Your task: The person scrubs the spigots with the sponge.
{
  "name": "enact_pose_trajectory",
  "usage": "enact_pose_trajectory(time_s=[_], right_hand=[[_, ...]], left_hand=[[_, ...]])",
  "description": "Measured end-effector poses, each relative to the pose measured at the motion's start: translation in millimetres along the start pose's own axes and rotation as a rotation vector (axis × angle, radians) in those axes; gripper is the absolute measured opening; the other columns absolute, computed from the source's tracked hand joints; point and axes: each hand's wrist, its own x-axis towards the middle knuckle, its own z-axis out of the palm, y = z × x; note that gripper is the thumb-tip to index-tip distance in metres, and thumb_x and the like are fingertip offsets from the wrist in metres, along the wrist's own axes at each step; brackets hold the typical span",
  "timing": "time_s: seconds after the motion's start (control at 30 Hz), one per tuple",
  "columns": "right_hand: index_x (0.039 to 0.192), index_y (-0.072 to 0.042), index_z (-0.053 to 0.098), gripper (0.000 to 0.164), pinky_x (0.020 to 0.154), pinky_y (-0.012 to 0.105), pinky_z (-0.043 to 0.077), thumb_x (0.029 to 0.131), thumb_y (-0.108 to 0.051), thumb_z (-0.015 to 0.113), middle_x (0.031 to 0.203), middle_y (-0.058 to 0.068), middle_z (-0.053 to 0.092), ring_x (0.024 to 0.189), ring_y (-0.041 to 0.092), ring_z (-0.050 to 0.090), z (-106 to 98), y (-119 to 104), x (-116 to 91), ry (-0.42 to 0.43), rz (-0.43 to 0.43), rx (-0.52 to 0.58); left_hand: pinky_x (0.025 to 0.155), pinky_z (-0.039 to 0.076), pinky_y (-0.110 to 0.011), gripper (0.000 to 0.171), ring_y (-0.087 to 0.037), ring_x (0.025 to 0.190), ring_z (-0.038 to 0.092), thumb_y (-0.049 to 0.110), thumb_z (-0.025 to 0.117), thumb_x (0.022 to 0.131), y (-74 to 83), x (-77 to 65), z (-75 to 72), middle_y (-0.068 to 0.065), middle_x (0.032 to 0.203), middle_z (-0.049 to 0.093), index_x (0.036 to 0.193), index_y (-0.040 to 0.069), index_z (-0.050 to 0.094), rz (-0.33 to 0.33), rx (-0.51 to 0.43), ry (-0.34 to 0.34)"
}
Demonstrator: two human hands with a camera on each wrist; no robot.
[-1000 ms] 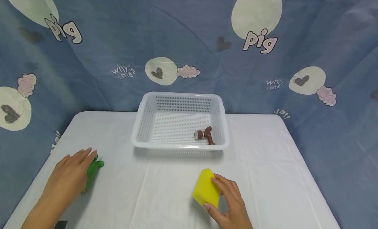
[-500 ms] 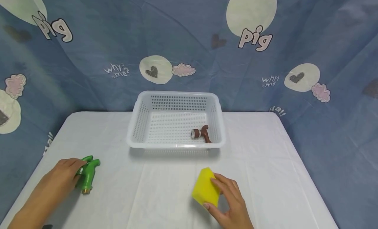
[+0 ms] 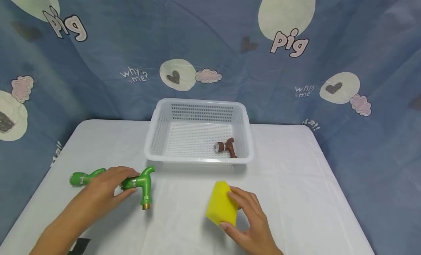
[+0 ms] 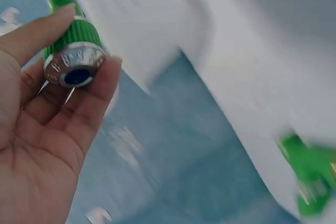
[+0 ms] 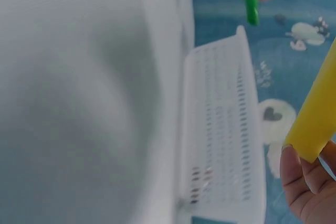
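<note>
In the head view my left hand [image 3: 103, 191] grips a green tap [image 3: 145, 185] by its ribbed collar, with the spout and brass end pointing right. The left wrist view shows my thumb and fingers around that tap [image 4: 79, 32], its silver ring and dark round opening facing the camera. Behind the hand lies a second green tap [image 3: 80, 178], partly hidden by it. My right hand [image 3: 251, 222] holds a plain yellow block [image 3: 222, 204] between thumb and fingers, tilted, in front of the basket. A brown tap [image 3: 227, 147] with a silver ring lies inside the basket.
The white perforated basket [image 3: 197, 160] stands at the back middle of the white-covered table [image 3: 283, 182]. A blue printed cloth [image 3: 230, 65] hangs behind and along the sides. Near the left forearm sits a small black thing [image 3: 79, 246].
From over the green taps at the left, my left hand has taken hold of one and carried it right, clear of the other. My right hand still holds the yellow block, almost unmoved.
</note>
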Motion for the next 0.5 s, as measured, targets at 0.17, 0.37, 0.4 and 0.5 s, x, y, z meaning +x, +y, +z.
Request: enact_pose_trajectory(time_s=[0.17, 0.37, 0.4, 0.5], right_hand=[[0.137, 0.005, 0.060, 0.059, 0.099, 0.022, 0.048, 0.097, -0.035, 0.078, 0.141, 0.023, 0.057, 0.120, 0.030, 0.054, 4, -11, 22, -0.017, -0.098, 0.032], [0.138, -0.002, 0.061, 0.059, 0.103, 0.026, 0.047, 0.096, -0.039, 0.078, 0.144, 0.019, 0.056, 0.123, 0.030, 0.053, 7, -20, 35, -0.088, -0.159, -0.015], [0.138, -0.004, 0.062, 0.058, 0.101, 0.026, 0.048, 0.096, -0.040, 0.078, 0.145, 0.018, 0.056, 0.123, 0.029, 0.053, 7, -20, 37, -0.102, -0.161, -0.030], [0.137, -0.010, 0.064, 0.054, 0.092, 0.024, 0.049, 0.096, -0.042, 0.077, 0.146, 0.014, 0.056, 0.121, 0.027, 0.052, 6, -20, 41, -0.139, -0.179, -0.098]], left_hand=[[0.089, 0.060, -0.037, 0.043, -0.011, 0.107, 0.065, 0.021, 0.091, 0.083, 40.5, 19.9, 12.7, 0.012, 0.119, 0.067, 0.120, 0.025, 0.069, 0.083, -0.229, -0.070], [0.092, 0.058, -0.030, 0.041, -0.004, 0.102, 0.061, 0.020, 0.091, 0.084, 70.9, 37.5, 30.6, 0.020, 0.116, 0.064, 0.116, 0.031, 0.068, 0.112, -0.467, -0.175], [0.093, 0.058, -0.031, 0.041, -0.004, 0.104, 0.060, 0.019, 0.091, 0.084, 75.0, 39.7, 32.0, 0.020, 0.116, 0.064, 0.116, 0.031, 0.068, 0.119, -0.487, -0.186], [0.095, 0.057, -0.029, 0.044, -0.004, 0.107, 0.060, 0.018, 0.091, 0.083, 85.1, 45.7, 34.7, 0.021, 0.118, 0.064, 0.119, 0.030, 0.068, 0.137, -0.515, -0.211]])
